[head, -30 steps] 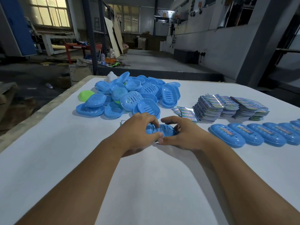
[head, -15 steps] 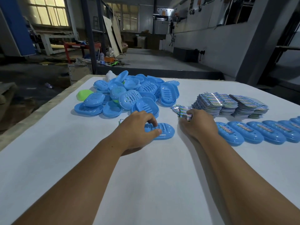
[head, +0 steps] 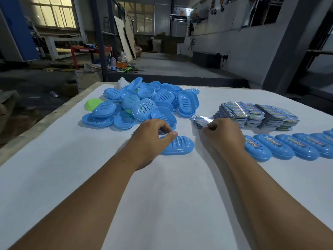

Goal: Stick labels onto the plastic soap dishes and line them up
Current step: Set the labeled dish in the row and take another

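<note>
A blue slotted soap dish (head: pixel 180 145) lies on the white table (head: pixel 162 195) in front of me. My left hand (head: pixel 151 139) grips its left end, thumb on top. My right hand (head: pixel 222 135) reaches to a small loose pile of shiny labels (head: pixel 200 121) and pinches one at its near edge. Behind lie taller stacks of labels (head: pixel 255 115). A heap of unlabelled blue dishes (head: pixel 144 105) fills the far left. To the right a row of labelled blue dishes (head: pixel 295 148) runs toward the table's right edge.
A green dish (head: pixel 92 104) and a white object (head: pixel 122 83) sit at the heap's edge. The table's left edge (head: pixel 45 121) drops to a workshop floor. A grey wall and pillar stand at the far right.
My right hand let go of the blue dish and moved right and away to the loose labels. My left hand stays on the dish.
</note>
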A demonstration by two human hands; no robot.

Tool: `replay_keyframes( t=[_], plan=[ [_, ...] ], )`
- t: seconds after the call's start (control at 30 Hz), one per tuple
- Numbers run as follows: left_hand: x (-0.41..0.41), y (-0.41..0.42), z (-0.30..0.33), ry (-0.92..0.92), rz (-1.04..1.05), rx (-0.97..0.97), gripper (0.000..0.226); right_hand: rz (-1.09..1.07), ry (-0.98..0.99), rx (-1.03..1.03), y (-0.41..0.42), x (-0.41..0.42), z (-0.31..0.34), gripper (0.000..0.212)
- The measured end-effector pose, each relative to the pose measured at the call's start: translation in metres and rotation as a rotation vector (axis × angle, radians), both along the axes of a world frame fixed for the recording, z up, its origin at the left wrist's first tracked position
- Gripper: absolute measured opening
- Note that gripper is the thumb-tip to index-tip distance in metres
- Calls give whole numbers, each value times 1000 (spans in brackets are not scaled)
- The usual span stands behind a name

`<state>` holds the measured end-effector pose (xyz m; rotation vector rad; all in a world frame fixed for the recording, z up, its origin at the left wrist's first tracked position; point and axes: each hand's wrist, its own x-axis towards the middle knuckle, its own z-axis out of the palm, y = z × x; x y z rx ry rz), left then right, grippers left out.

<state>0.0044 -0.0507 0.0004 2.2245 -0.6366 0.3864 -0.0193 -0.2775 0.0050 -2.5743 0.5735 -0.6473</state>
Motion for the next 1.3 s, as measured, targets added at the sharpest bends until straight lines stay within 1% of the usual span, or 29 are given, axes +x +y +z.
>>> replay_keyframes(
  t=[0.07, 0.23, 0.3, 0.4, 0.47, 0.5, 0.57, 0.6, 0.63, 0.67, 0.73, 0.77, 0.8, 0.87, 0.97, 1.03, 1.1, 1.2, 1.3],
  plan=[
    [2, -2, 1, 39, 33, -42, 23, 74, -93, -25, 3, -4, 6, 21],
    [7, -3, 3, 231, 126, -258, 47, 380, -466, -83, 34, -17, 12, 9],
    [10, -1, 5, 285, 165, -322, 50, 466, -526, -131, 49, -21, 10, 5],
    [15, 2, 8, 341, 190, -399, 42, 588, -508, -178, 64, -25, 8, 4],
    [16, 4, 9, 358, 202, -455, 33, 656, -426, -179, 69, -27, 5, 4],
    [15, 4, 9, 364, 206, -482, 30, 681, -355, -168, 71, -28, 3, 8],
    [14, 5, 9, 357, 212, -494, 29, 712, -231, -143, 73, -28, 0, 26],
    [13, 5, 10, 347, 210, -489, 28, 718, -208, -112, 73, -28, -2, 34],
    [13, 4, 10, 336, 201, -485, 26, 709, -215, -63, 73, -28, -2, 36],
    [12, 3, 11, 326, 185, -485, 24, 681, -244, -6, 72, -27, -2, 32],
    [11, 1, 11, 316, 138, -484, 22, 572, -299, 123, 68, -23, 0, 16],
    [10, -1, 11, 325, 108, -486, 21, 507, -309, 206, 66, -21, 2, 13],
    [8, -2, 10, 340, 73, -490, 20, 452, -309, 304, 63, -19, 4, 13],
    [7, -3, 9, 366, 10, -495, 18, 408, -307, 501, 58, -15, 7, 14],
    [4, -5, 9, 376, -30, -489, 18, 442, -321, 695, 54, -14, 9, 16],
    [2, -6, 12, 373, -1, -493, 22, 461, -337, 757, 54, -15, 10, 16],
    [2, -5, 15, 363, 58, -494, 28, 463, -343, 768, 53, -15, 11, 16],
    [4, -1, 19, 368, 99, -512, 24, 475, -334, 790, 54, -16, 13, 18],
    [4, 0, 19, 356, 101, -497, 28, 470, -320, 804, 56, -19, 15, 18]
  ],
)
